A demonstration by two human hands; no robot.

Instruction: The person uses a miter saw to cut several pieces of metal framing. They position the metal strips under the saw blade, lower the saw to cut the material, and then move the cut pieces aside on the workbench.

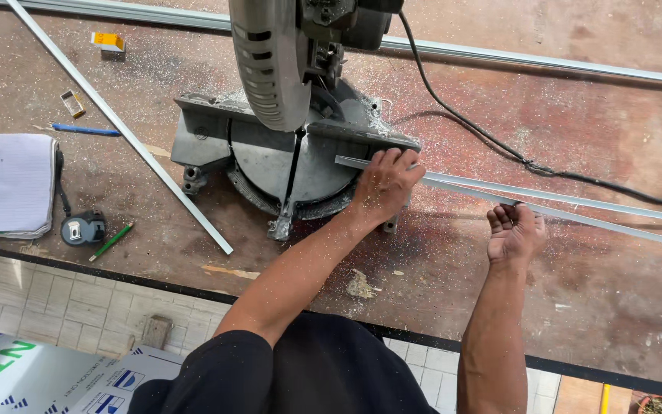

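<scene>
Beside saw base [270,153] — aluminium strip [561,201], both hands.

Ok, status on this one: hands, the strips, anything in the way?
Left hand pressing the aluminium strips down on the miter saw table. Right hand gripping the nearer strip from below. Power cord lies behind, apart from the strips.

Both arms are bare from the shoulder down — the left hand [385,184] at about one o'clock from frame centre, the right hand [515,232] at three o'clock. A black short sleeve [216,372] caps the left shoulder — black cloth at six o'clock. Pale specks of dust dot both forearms.
</scene>
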